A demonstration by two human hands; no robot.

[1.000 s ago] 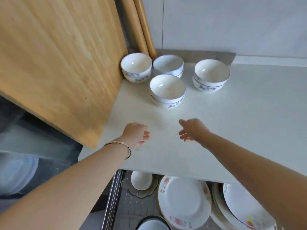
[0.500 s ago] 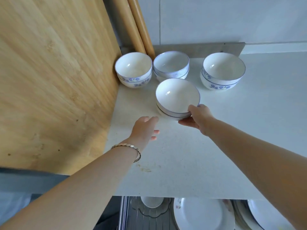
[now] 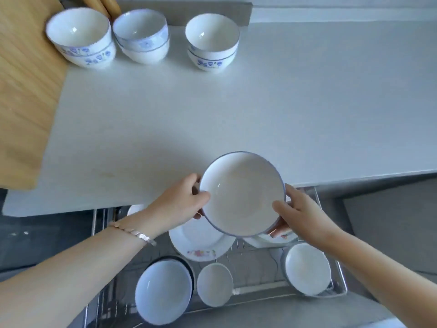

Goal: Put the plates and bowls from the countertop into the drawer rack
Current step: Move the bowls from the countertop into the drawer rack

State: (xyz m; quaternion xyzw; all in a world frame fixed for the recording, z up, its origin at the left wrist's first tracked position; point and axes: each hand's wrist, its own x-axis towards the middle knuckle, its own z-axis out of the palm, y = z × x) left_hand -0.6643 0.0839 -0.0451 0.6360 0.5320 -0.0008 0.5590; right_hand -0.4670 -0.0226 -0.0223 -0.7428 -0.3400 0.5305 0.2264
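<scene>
Step in hand: one bowl is in transit from table to rack. The held bowl (image 3: 242, 195) hangs mouth up, slightly tilted, over the front edge of the table (image 3: 212, 102) and the open drawer rack (image 3: 256, 255).
Left hand: the left hand (image 3: 182, 200) grips the bowl's left side, with the thumb over the rim and the fingers curled beneath.
Right hand: the right hand (image 3: 298, 211) grips the opposite side, thumb on the rim, with fingertips showing under the base.
Position of the bowl: it is clear of the table and above the rack's rear row, touching nothing but the two hands.
Next move (judgement): lower the bowl into a free spot. The bare wire near the middle of the rack looks the likeliest place. The bowl would need to be kept level and clear of the crockery below.
Progress (judgement): the task is partly done. The left stack (image 3: 80, 39), middle stack (image 3: 142, 35) and right stack (image 3: 211, 42), each apparently two nested bowls, stand at the back of the table.
In the way: the rack is crowded. It holds a floral plate (image 3: 201, 242), a second plate (image 3: 262, 241) partly hidden under the held bowl, a blue-tinted bowl (image 3: 163, 294), a small bowl (image 3: 214, 284) and a white bowl (image 3: 307, 268). The table's overhang covers the rear of the rack.
Surroundings: a wooden board (image 3: 23, 91) stands at the left, and a bracelet (image 3: 139, 235) is on the left wrist.
</scene>
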